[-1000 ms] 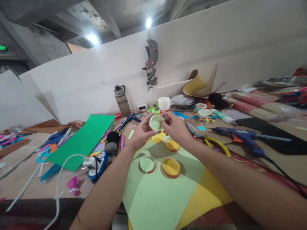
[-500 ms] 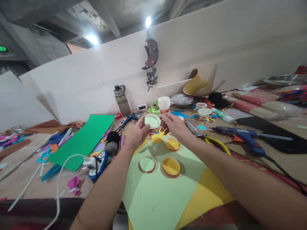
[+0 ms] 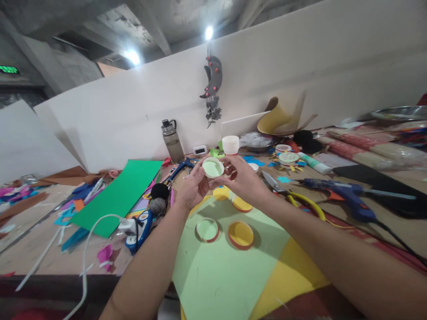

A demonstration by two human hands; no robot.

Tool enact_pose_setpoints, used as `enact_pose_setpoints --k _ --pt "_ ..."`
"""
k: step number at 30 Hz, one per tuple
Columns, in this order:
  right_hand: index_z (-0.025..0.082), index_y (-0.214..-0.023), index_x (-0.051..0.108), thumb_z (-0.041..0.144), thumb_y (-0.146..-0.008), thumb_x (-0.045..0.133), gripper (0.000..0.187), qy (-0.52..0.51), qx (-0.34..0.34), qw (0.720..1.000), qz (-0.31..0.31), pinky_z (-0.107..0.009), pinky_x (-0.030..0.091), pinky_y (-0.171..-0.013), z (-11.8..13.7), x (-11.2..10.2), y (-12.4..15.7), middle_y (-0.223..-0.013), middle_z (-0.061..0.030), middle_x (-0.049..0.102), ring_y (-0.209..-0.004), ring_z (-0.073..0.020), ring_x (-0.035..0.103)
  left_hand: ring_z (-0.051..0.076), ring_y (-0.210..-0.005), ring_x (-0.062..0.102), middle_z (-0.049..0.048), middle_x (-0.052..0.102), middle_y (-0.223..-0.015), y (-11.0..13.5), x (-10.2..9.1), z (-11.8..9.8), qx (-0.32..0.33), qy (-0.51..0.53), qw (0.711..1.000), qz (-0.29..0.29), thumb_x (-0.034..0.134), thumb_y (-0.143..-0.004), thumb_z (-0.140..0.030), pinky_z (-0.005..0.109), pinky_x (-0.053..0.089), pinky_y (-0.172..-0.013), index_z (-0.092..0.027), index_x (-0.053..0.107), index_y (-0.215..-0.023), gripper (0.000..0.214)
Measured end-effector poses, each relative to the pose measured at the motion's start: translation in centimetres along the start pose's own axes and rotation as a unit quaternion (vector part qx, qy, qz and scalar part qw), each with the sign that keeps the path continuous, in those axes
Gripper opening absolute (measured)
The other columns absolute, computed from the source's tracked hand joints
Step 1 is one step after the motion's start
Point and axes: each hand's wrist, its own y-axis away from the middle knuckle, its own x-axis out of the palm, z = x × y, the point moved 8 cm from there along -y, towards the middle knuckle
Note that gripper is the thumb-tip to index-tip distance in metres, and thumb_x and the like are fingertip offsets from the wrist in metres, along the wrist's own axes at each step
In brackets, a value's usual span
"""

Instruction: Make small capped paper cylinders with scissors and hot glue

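A shallow round paper-cup base [image 3: 212, 167] with a pale green disc inside is held up over the worktable. My left hand [image 3: 194, 187] is closed on its left and lower edge. My right hand [image 3: 246, 178] has its fingers at the right rim, thumb underneath. Below lies a pale green sheet [image 3: 227, 275] over a yellow sheet [image 3: 290, 271]. Resting on the green one are a green-lined cup base [image 3: 207, 230] and a yellow-lined cup base [image 3: 240, 234]. Another yellow-lined cup base [image 3: 243, 204] is partly covered by my right hand, with a yellow disc [image 3: 220, 194] beside it.
Scissors [image 3: 276, 184] with yellow handles and a blue glue gun [image 3: 350, 195] lie to the right. Stacked paper cups [image 3: 230, 145] and a bottle [image 3: 172, 141] stand at the back. Left are a green sheet [image 3: 116, 195] and a power strip [image 3: 140, 231] with a white cable.
My right hand has shifted round the cup base's right side, its thumb now lower near the rim. The whole view has moved slightly, with things appearing a little further right and down.
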Motion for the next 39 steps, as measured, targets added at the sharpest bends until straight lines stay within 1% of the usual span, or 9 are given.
enact_pose_setpoints --k 7,12,14,16,19,23,28,34,39 --pt "0.02 -0.106 0.059 0.036 -0.082 0.064 0.029 -0.061 0.032 0.997 -0.033 -0.034 0.053 -0.068 -0.9 -0.9 -0.4 -0.101 -0.0076 0.061 -0.078 -0.0177 0.059 0.02 -0.102 0.068 0.0057 0.066 -0.127 -0.1 -0.5 -0.3 -0.006 0.029 0.999 -0.015 0.052 -0.095 -0.033 0.037 0.058 -0.088 -0.029 0.052 -0.137 0.043" --pt "0.02 -0.1 0.059 0.033 -0.085 0.058 0.02 -0.085 0.04 0.995 -0.036 -0.032 0.052 -0.065 -1.1 -1.1 -0.5 -0.094 -0.0061 0.06 -0.075 -0.017 0.058 0.019 -0.102 0.068 0.0054 0.068 -0.124 -0.1 -1.2 -0.2 -0.009 0.029 0.999 -0.034 0.049 -0.096 -0.029 0.036 0.058 -0.088 -0.03 0.051 -0.139 0.043" --pt "0.021 -0.107 0.06 0.032 -0.084 0.059 0.026 -0.059 0.015 0.998 -0.03 -0.033 0.052 -0.068 -0.6 -1.1 -0.4 -0.1 -0.0079 0.059 -0.083 -0.019 0.059 0.02 -0.104 0.068 0.0055 0.068 -0.122 -0.2 -1.2 -0.1 -0.01 0.026 0.999 -0.03 0.05 -0.096 -0.028 0.035 0.058 -0.088 -0.029 0.052 -0.138 0.042" --pt "0.023 -0.119 0.057 0.034 -0.081 0.064 0.04 -0.022 -0.019 1.0 -0.002 -0.037 0.053 -0.077 0.2 -0.8 -0.3 -0.113 -0.0108 0.057 -0.1 -0.0235 0.057 0.021 -0.104 0.068 0.0062 0.069 -0.121 -0.2 -1.1 0.1 -0.014 0.02 0.999 -0.027 0.051 -0.095 -0.032 0.036 0.058 -0.087 -0.028 0.053 -0.137 0.042" --pt "0.026 -0.134 0.048 0.038 -0.075 0.072 0.064 0.032 -0.05 0.997 0.042 -0.049 0.047 -0.096 0.8 0.1 -0.1 -0.131 -0.0132 0.048 -0.124 -0.0304 0.046 0.025 -0.106 0.068 0.0084 0.069 -0.121 -0.4 -1.2 0.6 -0.032 0.009 0.999 -0.025 0.055 -0.092 -0.043 0.037 0.058 -0.085 -0.026 0.054 -0.135 0.046" --pt "0.027 -0.135 0.048 0.036 -0.072 0.077 0.07 0.081 -0.045 0.995 0.045 -0.054 0.035 -0.108 0.6 0.4 0.1 -0.129 -0.0126 0.047 -0.128 -0.0322 0.041 0.027 -0.107 0.068 0.0104 0.07 -0.119 -0.6 -1.3 1.5 -0.065 0.001 0.998 -0.013 0.059 -0.088 -0.051 0.038 0.058 -0.085 -0.023 0.057 -0.131 0.052" --pt "0.029 -0.128 0.056 0.035 -0.076 0.074 0.056 0.08 -0.058 0.994 0.048 -0.049 0.039 -0.105 1.1 0.4 0.1 -0.119 -0.0095 0.051 -0.121 -0.0299 0.046 0.028 -0.108 0.067 0.0104 0.069 -0.12 -0.7 -1.3 1.9 -0.07 0.001 0.998 0.01 0.06 -0.086 -0.053 0.038 0.056 -0.087 -0.022 0.057 -0.13 0.053" --pt "0.022 -0.126 0.055 0.038 -0.075 0.072 0.056 0.078 -0.046 0.996 0.02 -0.051 0.039 -0.103 0.4 -0.3 -0.2 -0.124 -0.0131 0.053 -0.12 -0.031 0.047 0.023 -0.104 0.067 0.007 0.068 -0.121 -0.4 -1.3 0.8 -0.036 -0.012 0.999 0.005 0.064 -0.086 -0.044 0.035 0.057 -0.084 -0.028 0.055 -0.133 0.051" --pt "0.019 -0.109 0.062 0.037 -0.083 0.06 0.031 0.005 0.027 0.999 -0.031 -0.037 0.051 -0.075 -0.3 -2.5 -0.8 -0.106 -0.0104 0.064 -0.087 -0.0219 0.06 0.016 -0.094 0.066 0.0032 0.067 -0.118 -0.3 -1.5 -0.1 -0.007 -0.025 1.0 -0.006 0.073 -0.08 -0.032 0.031 0.057 -0.083 -0.029 0.06 -0.128 0.05"
